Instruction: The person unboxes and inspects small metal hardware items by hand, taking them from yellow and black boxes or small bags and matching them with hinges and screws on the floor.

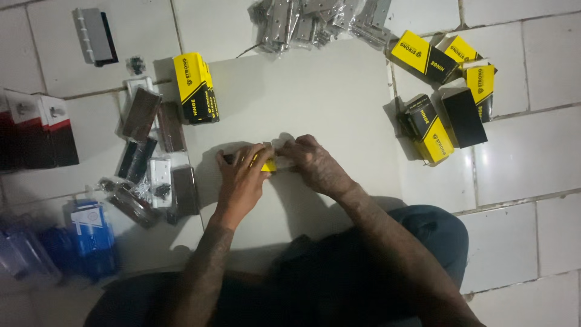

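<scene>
Yellow-black small box [268, 163] clamped between both hands, mid white board [315, 91].
L hand [242, 175] grips its left end, R hand [311, 162] the right; long axis runs left-right, both equally near.

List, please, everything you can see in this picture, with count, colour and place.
Small box in hands: one, yellow and black, centre of the white sheet.
Upright box: one, yellow and black, sheet's left edge.
Box cluster: about five, yellow and black, upper right on tiles.
Bagged hinges: a pile, silver, top centre.
Dark hinges: several, brown, left of sheet.
Blue packs: blurred, lower left.
Red-and-white boxes: far left.
Left hand: on the small box.
Right hand: on the small box.
</scene>
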